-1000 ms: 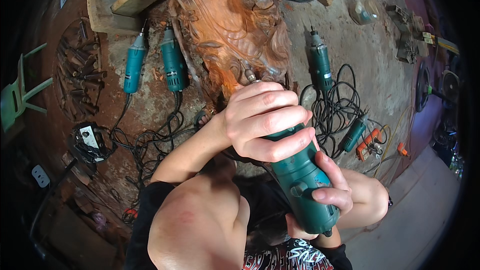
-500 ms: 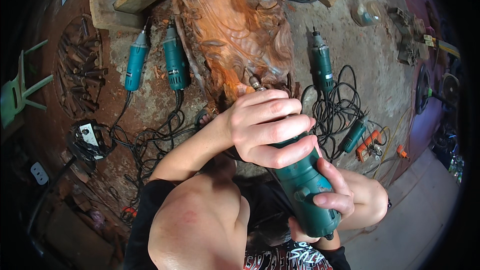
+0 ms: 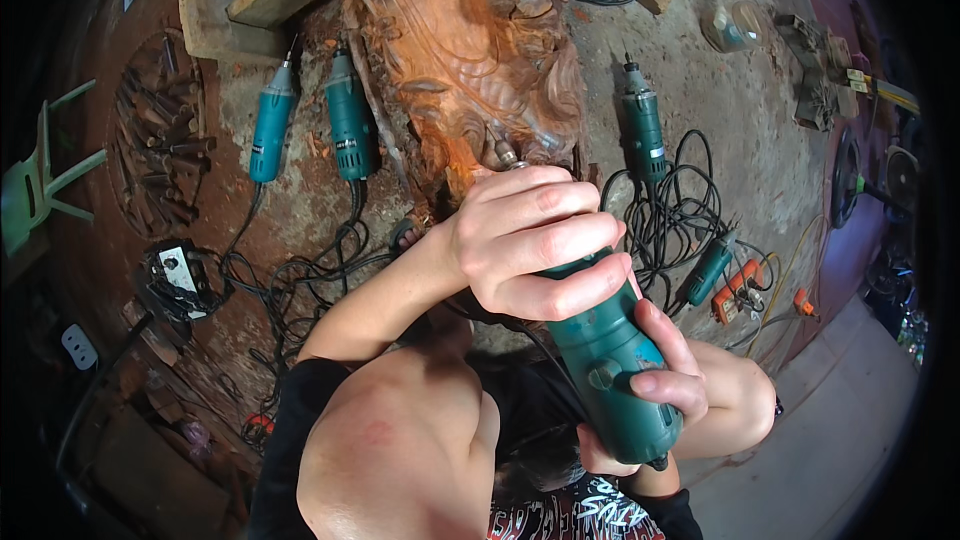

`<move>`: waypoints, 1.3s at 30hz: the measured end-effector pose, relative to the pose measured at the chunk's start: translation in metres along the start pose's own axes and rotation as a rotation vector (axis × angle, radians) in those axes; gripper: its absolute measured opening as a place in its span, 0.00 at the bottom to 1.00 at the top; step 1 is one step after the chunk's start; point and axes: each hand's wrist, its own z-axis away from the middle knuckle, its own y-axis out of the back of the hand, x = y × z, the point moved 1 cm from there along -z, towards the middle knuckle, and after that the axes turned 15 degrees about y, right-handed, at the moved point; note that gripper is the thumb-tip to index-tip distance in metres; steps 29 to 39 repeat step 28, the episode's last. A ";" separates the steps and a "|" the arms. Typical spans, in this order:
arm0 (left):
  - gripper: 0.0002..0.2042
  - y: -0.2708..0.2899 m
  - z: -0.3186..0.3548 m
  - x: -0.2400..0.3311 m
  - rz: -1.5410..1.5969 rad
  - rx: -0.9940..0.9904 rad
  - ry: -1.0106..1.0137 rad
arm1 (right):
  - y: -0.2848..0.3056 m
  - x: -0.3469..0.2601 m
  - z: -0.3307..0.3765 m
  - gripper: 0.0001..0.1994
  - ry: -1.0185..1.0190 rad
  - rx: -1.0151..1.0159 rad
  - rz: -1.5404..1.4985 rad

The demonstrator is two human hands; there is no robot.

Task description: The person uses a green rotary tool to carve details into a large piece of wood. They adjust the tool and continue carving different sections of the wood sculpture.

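Observation:
A green die grinder (image 3: 605, 340) lies slantwise across my lap, its chuck end pointing up at a carved wood piece (image 3: 440, 40). My left hand (image 3: 530, 245) is closed around the front of the grinder, fingers wrapped over the top. Farther back, my right hand (image 3: 665, 370) grips the rear of the body from the right side and below. The chuck (image 3: 506, 153) and its bit reach the near end of the carving, where the reddish-brown wood has flowing grooves. Whether the bit touches the wood is hard to make out.
Two teal grinders (image 3: 350, 125) lie left of the carving, and another grinder (image 3: 643, 125) to its right. Tangled black cords (image 3: 665, 215) cover both sides. An orange power strip (image 3: 738, 292) sits at right; a round holder of rod-like tools (image 3: 160, 135) stands at left.
Both hands and the grinder have shifted slightly upward, toward the carving. The grip stays the same.

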 end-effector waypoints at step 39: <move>0.14 0.004 0.007 0.006 -0.006 -0.015 -0.048 | 0.012 -0.011 -0.003 0.26 -0.061 -0.138 -0.125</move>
